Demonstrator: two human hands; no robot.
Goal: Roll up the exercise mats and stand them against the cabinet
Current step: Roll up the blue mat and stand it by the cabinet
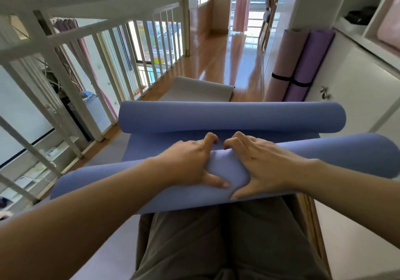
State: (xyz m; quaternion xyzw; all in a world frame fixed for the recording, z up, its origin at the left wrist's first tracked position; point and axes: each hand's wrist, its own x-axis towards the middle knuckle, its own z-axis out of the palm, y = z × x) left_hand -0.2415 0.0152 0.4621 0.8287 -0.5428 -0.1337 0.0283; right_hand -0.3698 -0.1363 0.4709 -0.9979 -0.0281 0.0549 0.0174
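- Blue mat point(216, 141) lay across the floor in front of our knees, curled at both ends: one roll sat under our palms, and a second loose curl point(231, 117) rested just beyond our fingertips, with a flat strip of mat between them.
- Our left hand point(190, 165) and right hand point(266, 167) pressed on top of the near roll side by side, almost touching at the middle.
- Fingers point(211, 139) of both hands were bent and hooked over the far edge of the roll, held close together, while the thumbs point(216, 182) spread back toward us along the near side. We gripped the roll but pinched nothing.
- We judged the step in hand to be rolling this mat forward, away from the thumbs and toward the far curl.
- To do it well, we thought the hands should slide apart toward the ends, since the roll looked fatter at the right end than under the fingers and could cone.
- Steady downward pressure would keep the turns tight, and the far curl needed flattening before the roll reached it.
- Well beyond the fingers to the right, a pink mat point(281, 63) and a purple mat point(307, 63) already stood strapped against the white cabinet point(357, 80), and a grey mat point(194, 90) lay flat on the floor.
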